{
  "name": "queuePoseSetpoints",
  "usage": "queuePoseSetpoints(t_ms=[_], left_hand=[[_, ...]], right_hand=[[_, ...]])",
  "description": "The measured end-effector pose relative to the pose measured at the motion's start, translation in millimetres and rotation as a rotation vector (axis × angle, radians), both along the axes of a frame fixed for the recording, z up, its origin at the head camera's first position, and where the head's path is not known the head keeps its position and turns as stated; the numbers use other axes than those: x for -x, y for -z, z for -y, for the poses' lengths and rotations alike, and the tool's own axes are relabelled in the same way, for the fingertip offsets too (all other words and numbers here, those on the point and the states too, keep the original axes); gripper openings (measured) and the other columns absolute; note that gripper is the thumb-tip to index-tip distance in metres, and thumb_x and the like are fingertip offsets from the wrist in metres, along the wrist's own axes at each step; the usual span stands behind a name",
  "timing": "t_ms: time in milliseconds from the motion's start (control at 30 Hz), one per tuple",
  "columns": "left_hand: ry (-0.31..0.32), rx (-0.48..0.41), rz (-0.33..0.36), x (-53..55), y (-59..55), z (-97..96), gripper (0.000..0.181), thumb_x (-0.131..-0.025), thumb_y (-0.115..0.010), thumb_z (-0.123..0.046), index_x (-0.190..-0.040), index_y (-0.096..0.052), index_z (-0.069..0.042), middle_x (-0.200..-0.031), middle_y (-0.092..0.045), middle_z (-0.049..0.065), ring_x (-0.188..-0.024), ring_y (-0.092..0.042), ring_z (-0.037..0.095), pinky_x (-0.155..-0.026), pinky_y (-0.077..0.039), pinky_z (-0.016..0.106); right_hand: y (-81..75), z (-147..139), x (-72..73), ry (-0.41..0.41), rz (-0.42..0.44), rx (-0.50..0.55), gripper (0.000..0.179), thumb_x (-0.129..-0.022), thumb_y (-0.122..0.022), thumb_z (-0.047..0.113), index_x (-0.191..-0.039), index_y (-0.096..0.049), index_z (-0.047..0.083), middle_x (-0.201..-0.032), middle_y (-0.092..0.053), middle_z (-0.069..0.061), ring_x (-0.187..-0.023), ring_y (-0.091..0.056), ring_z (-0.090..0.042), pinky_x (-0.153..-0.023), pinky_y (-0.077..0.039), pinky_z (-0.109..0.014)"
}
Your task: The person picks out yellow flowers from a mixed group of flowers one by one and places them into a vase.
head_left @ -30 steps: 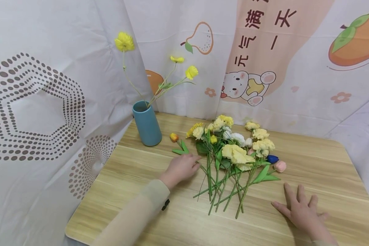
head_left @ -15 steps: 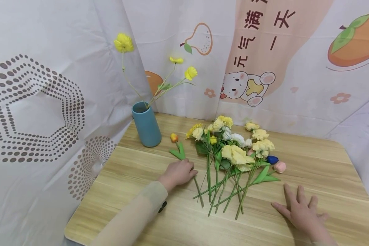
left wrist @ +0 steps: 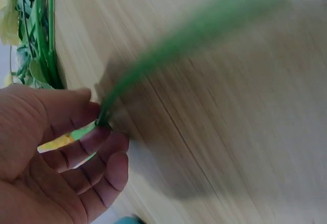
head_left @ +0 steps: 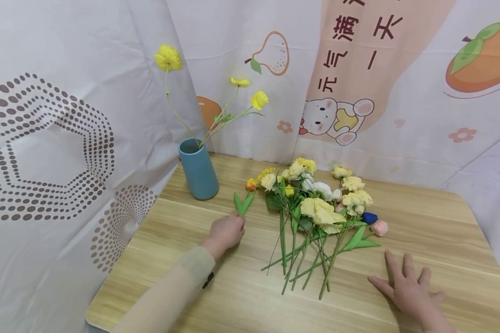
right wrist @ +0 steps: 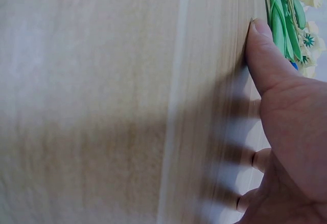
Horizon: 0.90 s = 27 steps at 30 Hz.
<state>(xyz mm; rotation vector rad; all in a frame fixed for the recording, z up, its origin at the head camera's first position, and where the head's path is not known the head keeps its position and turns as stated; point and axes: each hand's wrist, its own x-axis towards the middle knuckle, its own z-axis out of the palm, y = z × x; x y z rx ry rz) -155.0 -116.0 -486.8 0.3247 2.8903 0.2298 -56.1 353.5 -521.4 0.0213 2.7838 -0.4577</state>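
Observation:
Between thumb and fingers, my left hand [head_left: 227, 231] pinches the green stem [left wrist: 134, 73] of an orange tulip [head_left: 251, 184]. Two green leaves [head_left: 243, 203] spread just above that hand in the head view, and the bloom touches the left side of the flower pile. My right hand [head_left: 412, 289] rests on the table with fingers spread, holding nothing. Between the hands lies the pile of artificial flowers [head_left: 322, 210], cream, yellow and white, with green stems towards me. A blue tulip [head_left: 369, 217] and a pink tulip [head_left: 379, 227] lie at its right side.
A blue vase [head_left: 199, 171] with several yellow flowers [head_left: 168, 58] stands at the table's back left. The wooden table [head_left: 433, 217] reaches back to a printed curtain [head_left: 233, 41]. More patterned cloth [head_left: 46, 148] hangs along the left.
My left hand has drawn the orange tulip out from beside the pile, moving left and a little towards me. The tulip has turned more upright in view. My right hand has stayed put.

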Motion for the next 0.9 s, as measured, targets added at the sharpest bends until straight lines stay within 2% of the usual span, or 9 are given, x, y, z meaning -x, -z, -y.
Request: queuePoseSetpoints(t_ms=[167, 267, 400, 567, 900], left_hand=[[-0.081, 0.000, -0.020, 2.0, 2.5, 8.6, 0.020, -0.096, -0.068, -0.007, -0.115, -0.065, -0.004, -0.106, -0.067, 0.011, -0.080, -0.069, 0.027, -0.060, -0.058, 0.041], [-0.148, -0.019, -0.020, 3.7, 3.4, 13.7, 0.020, -0.094, -0.068, -0.003, -0.113, -0.061, -0.004, -0.102, -0.068, 0.013, -0.082, -0.070, 0.030, -0.062, -0.058, 0.043], [-0.210, -0.050, 0.005, 5.4, 2.1, 21.1, 0.016, -0.092, -0.068, 0.001, -0.106, -0.063, -0.005, -0.093, -0.069, 0.012, -0.081, -0.070, 0.031, -0.064, -0.058, 0.045], [-0.228, -0.041, 0.034, 6.5, -2.9, 29.9, 0.010, -0.090, -0.068, 0.002, -0.095, -0.065, -0.006, -0.086, -0.068, 0.011, -0.077, -0.068, 0.029, -0.063, -0.057, 0.045], [-0.216, 0.027, 0.024, 6.9, -4.4, 44.3, 0.008, -0.093, -0.065, -0.001, -0.098, -0.068, -0.006, -0.091, -0.070, 0.012, -0.086, -0.071, 0.031, -0.069, -0.058, 0.049]], right_hand=[[-1.0, 0, -0.9, 0.001, -0.006, -0.003, 0.099, -0.099, -0.044, 0.071, -0.162, -0.004, 0.007, -0.152, 0.006, -0.049, -0.122, 0.011, -0.086, -0.064, 0.003, -0.098], [-0.3, 0, -1.6, 0.000, -0.007, -0.001, 0.099, -0.099, -0.044, 0.071, -0.163, -0.003, 0.008, -0.152, 0.007, -0.049, -0.122, 0.011, -0.086, -0.064, 0.003, -0.097], [2.4, 0, -2.8, -0.001, -0.013, -0.002, 0.099, -0.099, -0.045, 0.070, -0.162, -0.003, 0.007, -0.151, 0.005, -0.050, -0.121, 0.010, -0.087, -0.064, 0.003, -0.097], [5.2, -1, -4.0, -0.006, -0.028, -0.006, 0.098, -0.099, -0.046, 0.069, -0.162, -0.004, 0.007, -0.150, 0.003, -0.051, -0.120, 0.008, -0.088, -0.063, 0.001, -0.097], [2.9, 0, -0.2, -0.003, -0.005, -0.003, 0.099, -0.099, -0.045, 0.070, -0.162, -0.003, 0.006, -0.150, 0.005, -0.050, -0.119, 0.010, -0.088, -0.063, 0.002, -0.097]])
